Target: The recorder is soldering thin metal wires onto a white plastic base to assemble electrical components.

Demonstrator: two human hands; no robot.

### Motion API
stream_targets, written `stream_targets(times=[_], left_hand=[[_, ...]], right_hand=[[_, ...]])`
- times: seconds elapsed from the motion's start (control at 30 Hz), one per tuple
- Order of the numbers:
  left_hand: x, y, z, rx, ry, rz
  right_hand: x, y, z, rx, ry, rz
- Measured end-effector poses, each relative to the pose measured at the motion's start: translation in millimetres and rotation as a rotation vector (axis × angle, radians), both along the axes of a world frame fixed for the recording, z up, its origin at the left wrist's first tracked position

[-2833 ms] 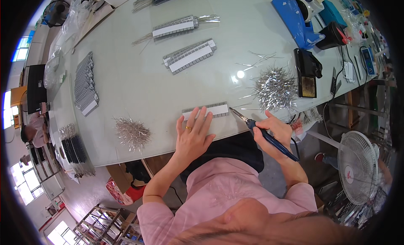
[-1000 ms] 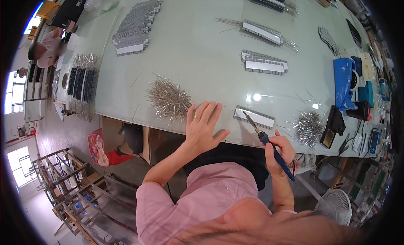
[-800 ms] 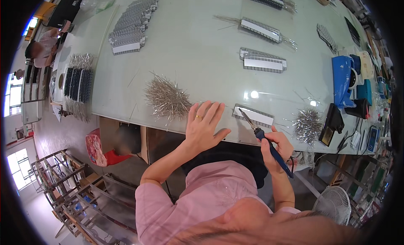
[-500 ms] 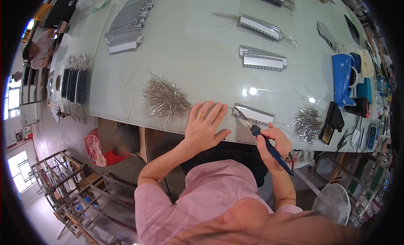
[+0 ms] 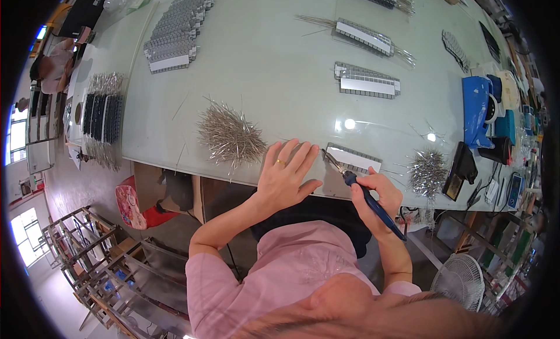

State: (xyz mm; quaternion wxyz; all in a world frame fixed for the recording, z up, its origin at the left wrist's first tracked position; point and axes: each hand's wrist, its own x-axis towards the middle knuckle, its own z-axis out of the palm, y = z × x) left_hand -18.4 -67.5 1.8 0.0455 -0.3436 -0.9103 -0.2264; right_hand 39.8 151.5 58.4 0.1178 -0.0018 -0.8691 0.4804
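Near the frame's centre our left hand (image 5: 284, 177) lay open on the tabletop (image 5: 274, 76); our right hand (image 5: 377, 198), grip closed, held blue-handled pliers (image 5: 363, 191) at a grey strip (image 5: 352, 158).

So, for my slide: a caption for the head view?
Left hand flat on table, right hand holding blue-handled pliers at a white strip.

Long pale glass-topped table (image 5: 280, 65), glare spot beyond the grip. Grey floor below its near edge. Metal racks (image 5: 99, 269) well left of the grip, bright windows (image 5: 26, 246) past them. White pedestal fan (image 5: 466, 278) right of the grip, on the floor. Red stool (image 5: 131, 206) under the table.
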Motion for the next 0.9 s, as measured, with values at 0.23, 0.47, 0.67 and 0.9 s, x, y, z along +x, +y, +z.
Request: stream_targets(times=[0.23,0.47,0.67,0.9], left_hand=[[-0.2,0.0,4.3,0.009,0.015,0.017],[22.4,2.1,-6.4,0.244,0.207,-0.127],[17.9,46.8,8.9,0.090,0.037,-0.226],[10.5,68.7,10.8,-0.071,-0.082,-0.259]], right_hand=[[-2.2,-5.9,6.5,0.137,0.082,0.084],[10.7,13.1,-23.2,-0.290,-0.087,-0.110],[41.0,43.8,-33.8,-0.416,0.161,-0.444],[71.3,65.2,-45.9,-0.343,0.148,-0.525]])
